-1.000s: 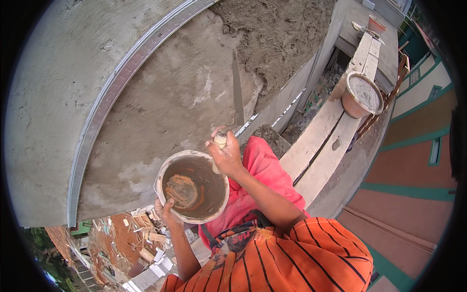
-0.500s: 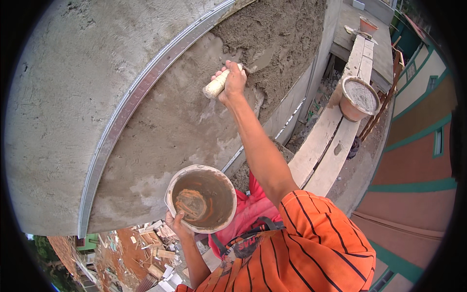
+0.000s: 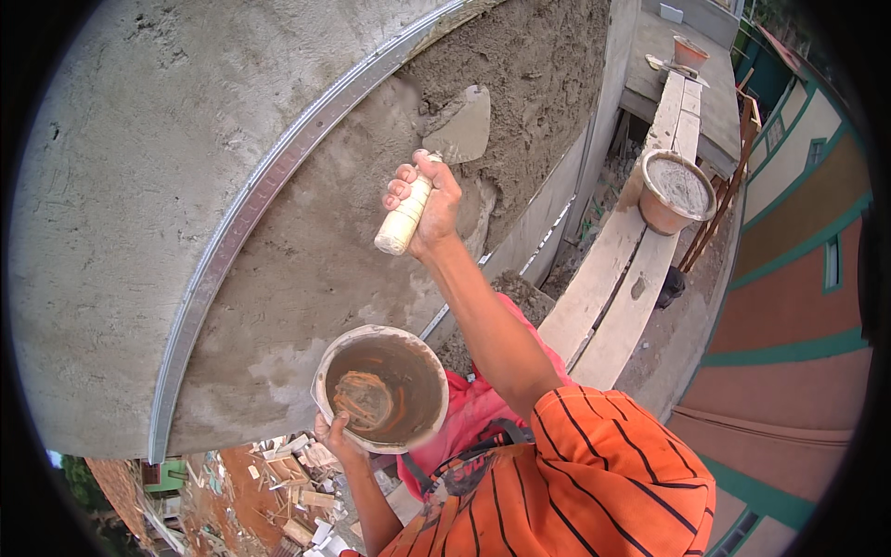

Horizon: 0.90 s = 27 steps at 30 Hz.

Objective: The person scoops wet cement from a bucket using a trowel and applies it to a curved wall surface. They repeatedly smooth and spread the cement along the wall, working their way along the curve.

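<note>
My right hand [image 3: 423, 202] is closed round the pale, wrapped handle of a trowel [image 3: 464, 128]. The trowel's flat blade points up and away, in front of the wet mortar on the wall [image 3: 538, 70]; whether it touches the wall I cannot tell. Lower down, my left hand [image 3: 341, 436] grips the rim of a bucket [image 3: 432, 367], thumb inside and fingers hidden beneath. The bucket tilts with its mouth toward me; grey residue and orange streaks coat its inside. Rough, dark mortar covers the wall's upper right, with a smoother damp surface to the left.
A long metal straightedge [image 3: 278, 162] lies along the wall at the left. Planks [image 3: 594, 320] run off to the right, bearing a mortar-filled bucket [image 3: 677, 190]. Another orange bucket [image 3: 689, 54] stands farther back. Rubble and wood scraps [image 3: 302, 483] lie below left.
My right hand has drawn the trowel slightly left and down, and turned it so the blade's flat face shows. The bucket in my left hand has stayed nearly in place.
</note>
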Motion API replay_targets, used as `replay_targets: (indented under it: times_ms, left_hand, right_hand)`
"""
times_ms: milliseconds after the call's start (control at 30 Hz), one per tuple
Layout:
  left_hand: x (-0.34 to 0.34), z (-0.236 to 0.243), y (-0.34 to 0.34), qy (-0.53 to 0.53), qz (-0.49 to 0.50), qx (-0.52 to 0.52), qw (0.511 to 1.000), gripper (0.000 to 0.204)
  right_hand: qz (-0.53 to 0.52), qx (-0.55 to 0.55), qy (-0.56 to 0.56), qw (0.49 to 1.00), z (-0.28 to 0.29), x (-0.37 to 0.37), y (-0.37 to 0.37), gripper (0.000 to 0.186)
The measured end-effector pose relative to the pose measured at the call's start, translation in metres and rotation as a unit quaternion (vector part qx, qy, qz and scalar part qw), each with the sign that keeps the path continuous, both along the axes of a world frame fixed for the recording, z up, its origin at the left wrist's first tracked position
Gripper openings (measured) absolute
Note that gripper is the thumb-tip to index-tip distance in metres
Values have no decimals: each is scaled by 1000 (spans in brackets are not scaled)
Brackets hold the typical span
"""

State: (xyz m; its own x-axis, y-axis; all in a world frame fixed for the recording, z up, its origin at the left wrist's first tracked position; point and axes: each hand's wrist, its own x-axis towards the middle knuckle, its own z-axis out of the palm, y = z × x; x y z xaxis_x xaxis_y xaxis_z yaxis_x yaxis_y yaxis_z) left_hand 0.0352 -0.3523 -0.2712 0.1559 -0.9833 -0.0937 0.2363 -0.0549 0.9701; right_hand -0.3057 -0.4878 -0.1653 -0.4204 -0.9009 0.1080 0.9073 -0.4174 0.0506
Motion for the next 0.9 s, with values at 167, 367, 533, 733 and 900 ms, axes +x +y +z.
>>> replay_targets:
  times_ms: [167, 367, 533, 733, 900]
  left_hand:
    - [1, 4, 3, -3, 11, 8, 1000, 38]
    - [6, -5, 5, -7, 12, -10, 1000, 34]
    - [-12, -1, -6, -12, 2, -4, 1000, 34]
    - [24, -19, 7, -91, 36, -4, 995, 34]
    - [30, 9, 44, -241, 87, -58, 965, 21]
  right_hand:
    - [-10, -133, 22, 991, 4, 5, 53, 19]
    - [-440, 161, 197, 861, 35, -8, 96, 22]
    - [-388, 435, 232, 779, -42, -8, 51, 21]
    - [-133, 155, 694, 690, -69, 151, 125, 25]
    - [78, 183, 651, 732, -111, 134, 156, 20]
